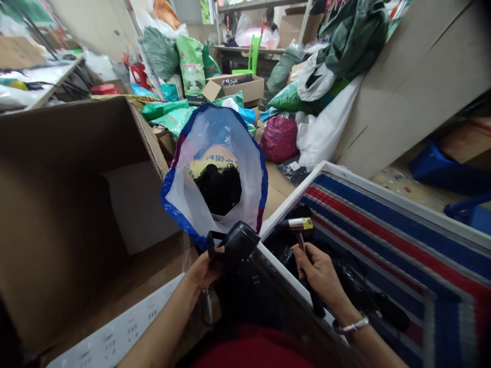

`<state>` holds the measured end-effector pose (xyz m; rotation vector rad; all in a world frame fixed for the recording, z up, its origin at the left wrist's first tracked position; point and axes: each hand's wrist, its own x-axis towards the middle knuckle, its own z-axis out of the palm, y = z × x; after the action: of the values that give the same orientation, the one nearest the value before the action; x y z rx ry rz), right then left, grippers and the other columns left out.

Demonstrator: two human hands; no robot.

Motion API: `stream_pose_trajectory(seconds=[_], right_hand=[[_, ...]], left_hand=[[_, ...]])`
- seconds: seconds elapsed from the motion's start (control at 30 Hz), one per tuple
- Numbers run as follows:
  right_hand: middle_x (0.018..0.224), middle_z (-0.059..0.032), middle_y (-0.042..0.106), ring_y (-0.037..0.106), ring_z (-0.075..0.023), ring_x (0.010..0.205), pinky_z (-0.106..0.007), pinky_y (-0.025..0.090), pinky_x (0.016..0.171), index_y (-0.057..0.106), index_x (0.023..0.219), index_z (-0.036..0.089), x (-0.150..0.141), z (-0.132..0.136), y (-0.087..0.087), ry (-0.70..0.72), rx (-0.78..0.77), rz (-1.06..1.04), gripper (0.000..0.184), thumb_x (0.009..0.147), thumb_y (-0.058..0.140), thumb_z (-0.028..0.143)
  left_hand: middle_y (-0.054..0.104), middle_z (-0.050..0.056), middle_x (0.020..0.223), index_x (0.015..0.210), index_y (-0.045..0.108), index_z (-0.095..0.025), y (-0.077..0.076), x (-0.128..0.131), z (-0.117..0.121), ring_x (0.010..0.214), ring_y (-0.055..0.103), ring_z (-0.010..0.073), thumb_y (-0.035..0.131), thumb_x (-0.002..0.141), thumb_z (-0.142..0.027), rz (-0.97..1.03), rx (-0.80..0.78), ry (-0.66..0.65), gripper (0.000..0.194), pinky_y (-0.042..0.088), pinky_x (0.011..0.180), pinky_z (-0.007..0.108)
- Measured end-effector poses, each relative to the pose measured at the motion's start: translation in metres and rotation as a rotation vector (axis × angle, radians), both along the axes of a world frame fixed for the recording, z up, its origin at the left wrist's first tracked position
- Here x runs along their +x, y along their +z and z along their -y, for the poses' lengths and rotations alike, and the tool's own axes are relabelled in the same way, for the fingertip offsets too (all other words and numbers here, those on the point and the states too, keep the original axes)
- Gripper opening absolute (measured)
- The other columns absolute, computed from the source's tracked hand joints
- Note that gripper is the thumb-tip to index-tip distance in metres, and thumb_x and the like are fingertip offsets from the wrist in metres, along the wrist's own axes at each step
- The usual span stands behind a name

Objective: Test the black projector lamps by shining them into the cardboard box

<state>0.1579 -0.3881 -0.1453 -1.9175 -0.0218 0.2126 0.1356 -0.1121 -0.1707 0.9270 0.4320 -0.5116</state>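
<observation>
My left hand (205, 271) is closed around the looped end of a black plastic part (241, 240), whose exact kind I cannot make out. In my right hand (318, 268) is the handle of a small hammer (297, 225) with a silver head and a yellow tip; it points upward. Just beyond my left hand stands a white woven sack (264, 171) with a blue rim, its mouth wide apart and dark tangled pieces (218, 194) inside. Below and around my right hand, black items (351, 273) lie in a white-edged frame lined with striped cloth (387, 220).
A large cardboard box (57, 204) stands at the left, with a white power-strip-like panel (118, 332) in front of it. Behind are filled bags, a maroon bundle (280, 138), a carton (243, 89) and a green chair (253, 53). A slanted board (402, 87) rises at the right.
</observation>
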Motion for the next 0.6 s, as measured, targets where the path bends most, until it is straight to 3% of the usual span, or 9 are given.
stream_pose_trajectory(seconds=[0.13,0.33,0.47,0.6], right_hand=[[0.053,0.0043,0.048,0.046,-0.0104,0.05,-0.023,0.038,0.052,0.048,0.071,0.019,-0.001,-0.01,0.003,0.048,0.015,0.027,0.036,0.09,0.046,0.05],[0.056,0.0041,0.047,0.045,-0.0104,0.05,-0.023,0.038,0.05,0.048,0.071,0.019,0.0,-0.024,0.013,0.065,0.094,0.016,0.035,0.088,0.049,0.05],[0.055,0.0058,0.043,0.04,-0.0085,0.046,-0.022,0.035,0.045,0.049,0.073,0.018,-0.001,-0.038,0.033,0.041,0.156,0.01,0.033,0.079,0.06,0.049],[0.055,0.0083,0.04,0.035,-0.0065,0.043,-0.019,0.031,0.039,0.05,0.078,0.018,-0.008,-0.062,0.063,0.034,0.277,0.026,0.039,0.062,0.075,0.043]], left_hand=[[0.072,0.013,0.081,0.091,0.067,-0.007,0.007,-0.012,-0.003,0.074,0.067,0.0271,0.067,0.054,-0.068,0.014,-0.21,-0.019,0.072,0.052,0.068,0.038],[0.071,0.014,0.083,0.097,0.066,-0.006,0.007,-0.022,-0.001,0.065,0.067,0.0202,0.055,0.056,-0.078,0.049,-0.348,0.013,0.083,0.05,0.058,0.027],[0.07,0.016,0.085,0.098,0.065,-0.006,0.012,-0.026,0.002,0.062,0.065,0.0188,0.054,0.053,-0.08,0.061,-0.272,0.042,0.088,0.049,0.055,0.026],[0.069,0.016,0.094,0.101,0.062,-0.009,0.021,-0.024,0.013,0.075,0.066,0.0252,0.058,0.059,-0.071,0.1,-0.024,0.116,0.074,0.051,0.068,0.037]])
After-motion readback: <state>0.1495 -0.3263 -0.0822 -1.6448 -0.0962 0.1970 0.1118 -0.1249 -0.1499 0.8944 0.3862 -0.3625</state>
